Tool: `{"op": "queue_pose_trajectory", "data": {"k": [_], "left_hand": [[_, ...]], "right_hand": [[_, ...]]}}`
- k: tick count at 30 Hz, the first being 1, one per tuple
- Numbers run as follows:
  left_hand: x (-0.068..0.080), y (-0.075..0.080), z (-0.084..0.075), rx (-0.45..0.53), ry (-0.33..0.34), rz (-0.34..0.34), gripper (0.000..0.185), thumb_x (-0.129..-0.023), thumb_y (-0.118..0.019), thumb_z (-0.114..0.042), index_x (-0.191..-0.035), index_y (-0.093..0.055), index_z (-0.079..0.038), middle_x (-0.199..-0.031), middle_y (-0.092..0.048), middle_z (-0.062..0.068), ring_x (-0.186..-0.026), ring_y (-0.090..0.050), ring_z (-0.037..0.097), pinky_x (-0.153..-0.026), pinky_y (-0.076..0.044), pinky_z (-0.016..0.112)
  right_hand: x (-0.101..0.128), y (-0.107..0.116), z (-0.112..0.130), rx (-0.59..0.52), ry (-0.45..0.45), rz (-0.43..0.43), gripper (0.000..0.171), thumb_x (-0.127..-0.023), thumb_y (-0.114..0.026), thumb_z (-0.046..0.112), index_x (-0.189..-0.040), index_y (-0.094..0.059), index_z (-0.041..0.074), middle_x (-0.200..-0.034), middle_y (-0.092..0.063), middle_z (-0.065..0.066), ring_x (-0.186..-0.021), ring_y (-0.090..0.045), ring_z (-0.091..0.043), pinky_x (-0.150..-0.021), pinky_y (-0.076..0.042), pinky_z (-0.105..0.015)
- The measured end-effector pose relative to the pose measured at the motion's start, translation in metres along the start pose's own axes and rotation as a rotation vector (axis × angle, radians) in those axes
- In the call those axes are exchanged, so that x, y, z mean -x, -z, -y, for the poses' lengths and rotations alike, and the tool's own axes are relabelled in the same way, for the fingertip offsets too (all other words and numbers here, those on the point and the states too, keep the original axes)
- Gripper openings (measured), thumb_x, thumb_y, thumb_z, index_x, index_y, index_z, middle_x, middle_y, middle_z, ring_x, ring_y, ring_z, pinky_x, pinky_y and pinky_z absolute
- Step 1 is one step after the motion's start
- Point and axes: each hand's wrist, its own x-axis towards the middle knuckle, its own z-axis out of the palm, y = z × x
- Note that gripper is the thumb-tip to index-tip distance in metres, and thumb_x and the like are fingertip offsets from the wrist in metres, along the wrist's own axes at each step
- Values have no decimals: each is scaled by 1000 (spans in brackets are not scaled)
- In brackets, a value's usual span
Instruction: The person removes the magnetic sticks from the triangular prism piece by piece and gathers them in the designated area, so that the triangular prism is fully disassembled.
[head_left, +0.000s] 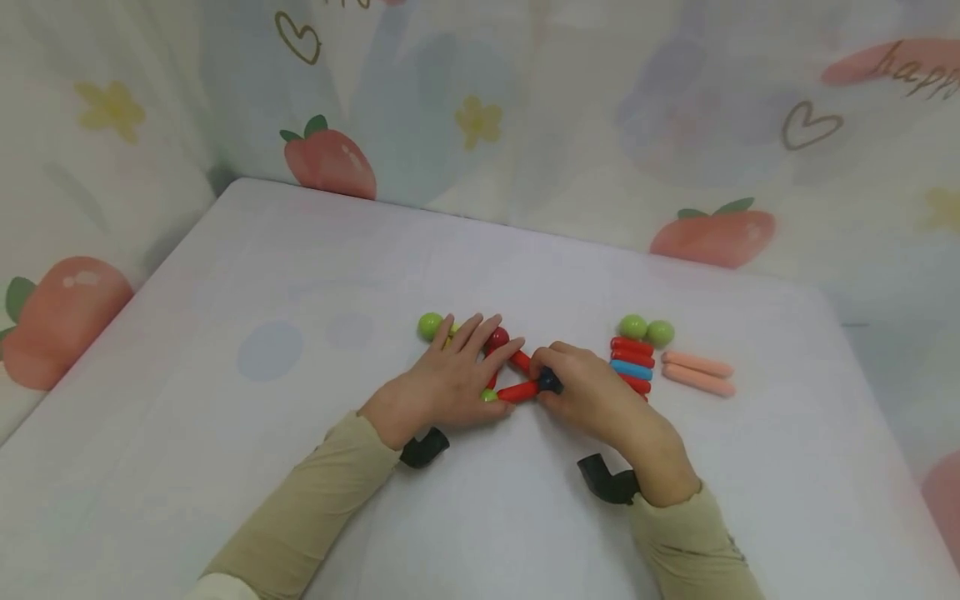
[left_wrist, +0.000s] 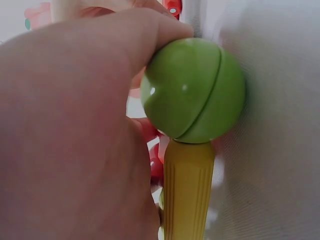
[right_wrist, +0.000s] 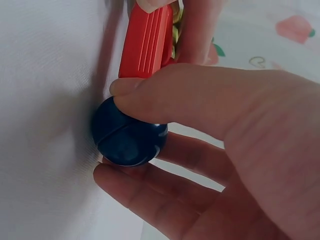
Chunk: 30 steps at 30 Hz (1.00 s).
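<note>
On the white table (head_left: pixel 247 275) lies a flat figure of rods and balls. My left hand (head_left: pixel 459 367) rests over it with straight fingers, between a green ball (head_left: pixel 431 326) and a red ball (head_left: pixel 497 338). Its thumb (left_wrist: pixel 125 45) touches a green ball (left_wrist: pixel 192 90) stuck on a yellow rod (left_wrist: pixel 185 195). My right hand (head_left: pixel 581 385) pinches a dark blue ball (head_left: pixel 550 381) between thumb and fingers, seen close as the blue ball (right_wrist: pixel 127 137). That ball sits at the end of a red rod (head_left: pixel 517 390), also the red rod (right_wrist: pixel 147 42). A second red rod (head_left: pixel 521 360) runs up to the red ball.
Right of my hands lie a stack of red and blue rods (head_left: pixel 632 368), two green balls (head_left: pixel 647 330) and two pink rods (head_left: pixel 697 372). A cloth printed with peaches (head_left: pixel 712 233) hangs around the table's far and side edges.
</note>
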Motion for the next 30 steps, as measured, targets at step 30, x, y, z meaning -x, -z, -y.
{"op": "queue_pose_trajectory", "data": {"k": [30], "left_hand": [[-4,-5,0,-30,1,-25,79,-94,-49,-60,-160,-15,-32,-167,-4,7,-153,-9,32,-124,-4,59]], "right_hand": [[12,26,-10,-38,8,-112,25,-86,-76,8,-108,-67,4,-101,-69,-8,-98,-64,-25,-89,-58,-45]]}}
